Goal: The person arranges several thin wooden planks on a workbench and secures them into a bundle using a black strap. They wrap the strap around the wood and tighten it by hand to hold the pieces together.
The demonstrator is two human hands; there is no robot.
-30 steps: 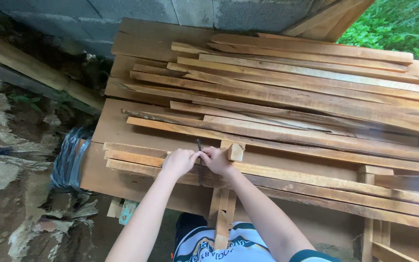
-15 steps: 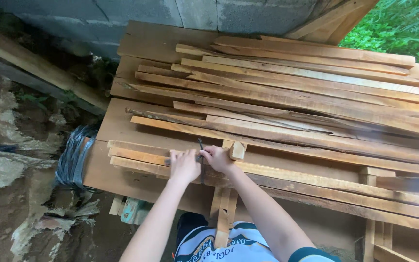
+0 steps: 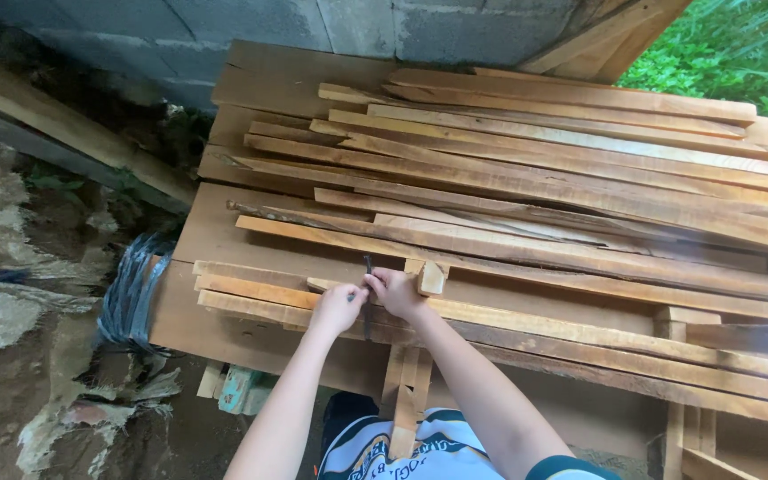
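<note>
Together, the left hand and right hand met at the near wooden strips, fingers clenched on a small dark tool.

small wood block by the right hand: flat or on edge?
Cannot tell for sure: the small wood block sits tilted on the slats, beside the right hand.

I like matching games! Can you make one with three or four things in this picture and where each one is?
Things:
1. small wooden block
2. grey block wall
3. bundle of dark cords
4. green plants

Places:
A. top right corner
B. hanging off the left end of the wood stack
C. just right of the right hand
D. behind the planks, along the top

Pairs: 1-C, 2-D, 3-B, 4-A
</note>
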